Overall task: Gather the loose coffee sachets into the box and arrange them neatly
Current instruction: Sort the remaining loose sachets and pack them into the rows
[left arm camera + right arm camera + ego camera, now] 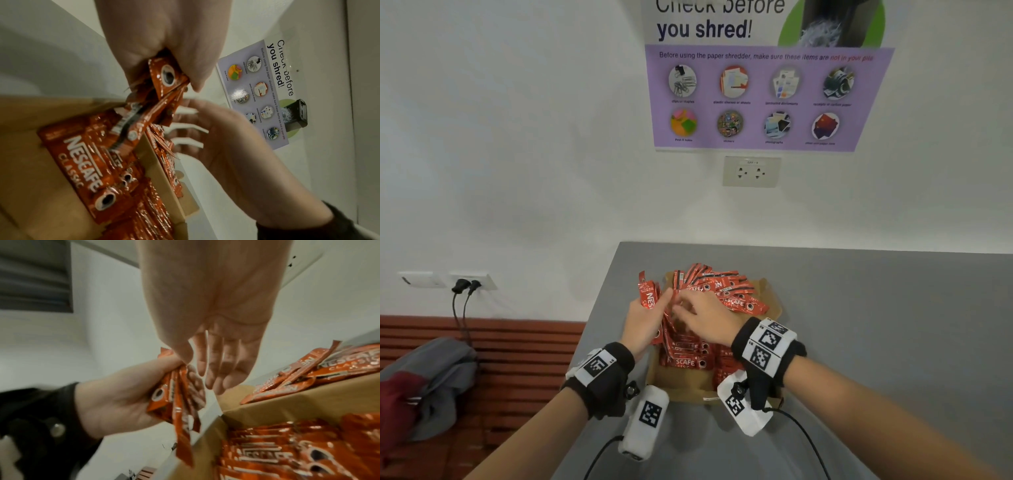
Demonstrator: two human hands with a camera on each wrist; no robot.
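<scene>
A brown cardboard box (681, 383) sits on the grey table and holds red coffee sachets (688, 356) laid in rows. A loose heap of sachets (726, 291) lies over its far flap. My left hand (650, 318) grips a bunch of sachets (164, 84) upright at the box's left edge; the same bunch (176, 400) shows in the right wrist view. My right hand (698, 315) hovers just beside it over the box, fingers (216, 369) straight and holding nothing.
The grey table (859, 325) runs to the right and towards me. Its left edge drops to a red slatted bench (517, 346) with bundled clothing (428, 380). A white wall with a poster (767, 96) and sockets stands right behind the box.
</scene>
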